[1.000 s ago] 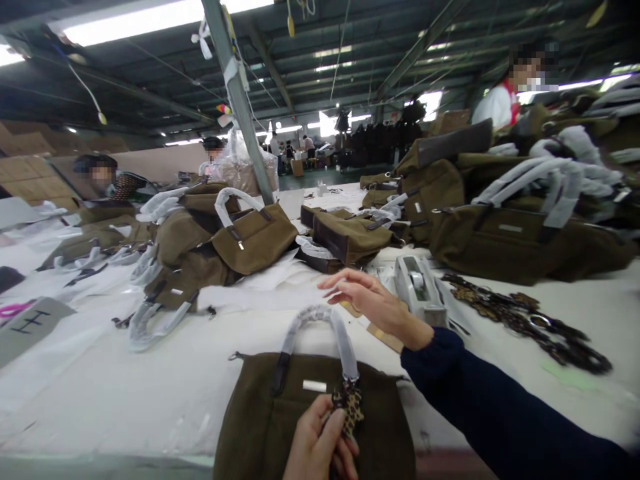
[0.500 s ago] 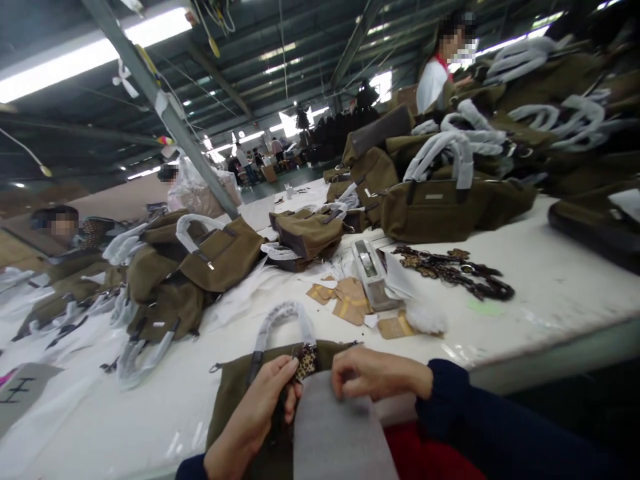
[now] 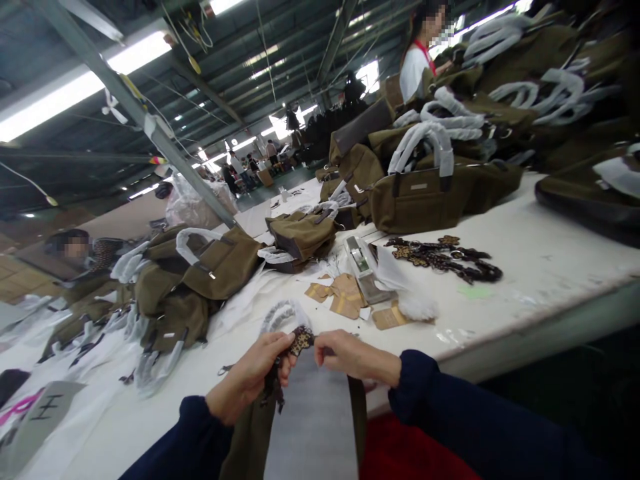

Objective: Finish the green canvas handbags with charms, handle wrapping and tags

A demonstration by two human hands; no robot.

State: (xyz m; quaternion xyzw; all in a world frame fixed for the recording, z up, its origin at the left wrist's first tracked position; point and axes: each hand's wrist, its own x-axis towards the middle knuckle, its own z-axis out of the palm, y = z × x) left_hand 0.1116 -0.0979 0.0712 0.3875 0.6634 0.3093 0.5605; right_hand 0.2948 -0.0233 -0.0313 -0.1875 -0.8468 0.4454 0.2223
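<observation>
An olive-brown handbag (image 3: 250,427) hangs over the near table edge, its handle (image 3: 280,313) wrapped in white foam. A leopard-print charm (image 3: 301,341) dangles at the handle's base. My left hand (image 3: 255,373) is closed, pinching the charm and its dark strap. My right hand (image 3: 353,355) is closed just right of the charm, gripping the top edge of a grey foam sheet (image 3: 313,427) that lies over the bag's front.
A tape dispenser (image 3: 363,267), brown card tags (image 3: 345,297) and a pile of leopard charms (image 3: 440,257) lie on the white table (image 3: 525,267). Heaps of olive bags (image 3: 425,193) sit behind and at left (image 3: 200,273). Other people work at far left and back right.
My right hand came back from the table with a grey foam sheet and now holds it over the bag. The bag slid toward me over the table edge. My view swung left.
</observation>
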